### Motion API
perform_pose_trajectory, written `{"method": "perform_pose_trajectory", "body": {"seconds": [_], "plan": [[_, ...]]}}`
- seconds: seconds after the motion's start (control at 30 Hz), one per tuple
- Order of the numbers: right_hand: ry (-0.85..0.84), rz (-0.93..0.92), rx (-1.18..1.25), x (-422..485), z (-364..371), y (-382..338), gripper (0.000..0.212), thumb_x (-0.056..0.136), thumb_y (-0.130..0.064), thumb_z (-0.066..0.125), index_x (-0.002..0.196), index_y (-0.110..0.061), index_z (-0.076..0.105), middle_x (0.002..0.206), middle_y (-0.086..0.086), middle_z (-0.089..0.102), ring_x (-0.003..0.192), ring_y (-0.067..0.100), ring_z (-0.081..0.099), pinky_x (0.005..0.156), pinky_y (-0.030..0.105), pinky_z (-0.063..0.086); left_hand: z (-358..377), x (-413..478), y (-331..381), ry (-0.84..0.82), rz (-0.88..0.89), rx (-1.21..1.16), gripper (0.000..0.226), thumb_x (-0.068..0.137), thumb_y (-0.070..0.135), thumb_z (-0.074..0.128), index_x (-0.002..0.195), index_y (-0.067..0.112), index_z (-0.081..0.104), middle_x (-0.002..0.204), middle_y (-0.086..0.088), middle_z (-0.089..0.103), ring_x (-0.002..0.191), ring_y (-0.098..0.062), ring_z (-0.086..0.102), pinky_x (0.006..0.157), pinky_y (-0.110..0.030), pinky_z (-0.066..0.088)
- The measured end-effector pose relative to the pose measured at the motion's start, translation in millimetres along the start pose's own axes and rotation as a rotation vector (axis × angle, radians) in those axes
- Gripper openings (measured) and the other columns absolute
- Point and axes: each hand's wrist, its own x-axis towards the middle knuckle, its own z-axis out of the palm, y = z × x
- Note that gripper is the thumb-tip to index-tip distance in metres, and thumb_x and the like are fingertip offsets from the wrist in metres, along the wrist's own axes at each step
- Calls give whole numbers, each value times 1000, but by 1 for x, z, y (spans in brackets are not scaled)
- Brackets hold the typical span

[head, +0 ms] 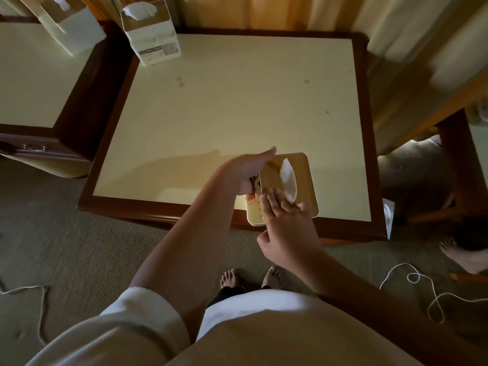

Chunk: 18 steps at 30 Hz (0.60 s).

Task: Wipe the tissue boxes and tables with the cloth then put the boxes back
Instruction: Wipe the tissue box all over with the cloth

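A person looks down at a cream-topped table [237, 107] with a dark wooden frame, standing barefoot on grey-green carpet at its near edge. A tissue box [290, 178] with a tan wooden lid stands at the near edge of the table, toward the near right corner, with a white tissue sticking up from the lid's slot. The left hand [248, 173] is pressed against the box's left side, fingers curled around a small pinkish cloth [253, 192] that is mostly hidden between the palm and the box wall. The right hand [285, 220] rests flat on the near part of the lid, fingers spread and extended, holding nothing but steadying the box from above. A second tissue box [151, 35], white with a tan top and a tissue poking out, stands upright at the table's far left corner. A few small brownish spots [181, 81] mark the tabletop toward the far edge. To the left stands another table [31, 75] of the same kind, just beside the first, with a third tissue box [71, 25] at its far right corner. White cords [422, 289] lie looped on the carpet on the right, and another person's bare foot [462, 253] shows at the right edge.
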Motion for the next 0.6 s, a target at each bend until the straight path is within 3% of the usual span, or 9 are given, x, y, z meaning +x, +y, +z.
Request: {"method": "perform_pose_trajectory", "body": {"seconds": [0.03,0.1,0.13,0.2,0.27,0.33,0.43,0.53,0.6], "plan": [[-6,-2,0,0,0,0,81,78,-40,70,148,-3,53,150,16,54,138,28,55,93,46,52,0,19,-5,9,-16,-7,101,62,81,83,125,4,67,119,-7,69,100,-21,67,96,-35,50],[-13,2,-3,0,0,0,81,79,-40,68,149,-3,51,152,15,52,140,27,54,95,47,52,0,38,-7,12,-33,8,137,37,90,84,144,9,58,140,-11,65,119,-31,68,106,-48,50],[-14,4,0,0,0,1,81,79,-41,68,149,-3,51,152,15,52,140,27,53,95,47,52,1,32,-4,10,-22,18,129,45,91,80,141,7,59,135,-11,67,119,-32,69,105,-47,50],[-3,1,8,-1,0,1,81,79,-42,68,149,-4,52,152,15,53,141,27,53,95,47,51,0,-4,6,2,1,37,89,77,85,65,114,4,64,108,-8,72,101,-26,69,99,-39,54],[9,-1,13,-2,0,2,80,80,-42,66,149,-5,53,152,14,53,142,26,52,96,47,49,-9,-8,12,-15,18,24,71,87,79,59,100,9,61,91,-7,65,89,-24,63,89,-34,57],[9,-3,20,-2,1,3,79,80,-42,66,149,-5,53,153,13,53,142,26,52,96,47,48,-11,-7,13,-5,28,19,69,88,78,59,98,9,62,90,-8,64,89,-23,63,98,-37,55],[-24,-4,17,-1,-1,2,80,80,-41,64,150,-4,51,153,14,52,142,27,51,97,47,49,3,-6,8,-10,0,-60,75,93,81,47,82,9,65,76,-5,62,73,-20,60,90,-32,50],[-54,-7,8,0,-3,2,82,79,-40,63,151,-4,49,154,15,51,142,26,51,98,49,50,11,16,-5,137,2,-96,100,74,94,43,120,8,66,101,1,53,90,-20,48,81,-34,40],[-52,-7,2,0,-3,3,83,79,-41,63,151,-4,49,154,14,51,142,26,52,99,48,50,10,20,-7,158,13,-83,100,73,96,40,116,9,64,96,1,50,87,-19,45,79,-33,36]]}}
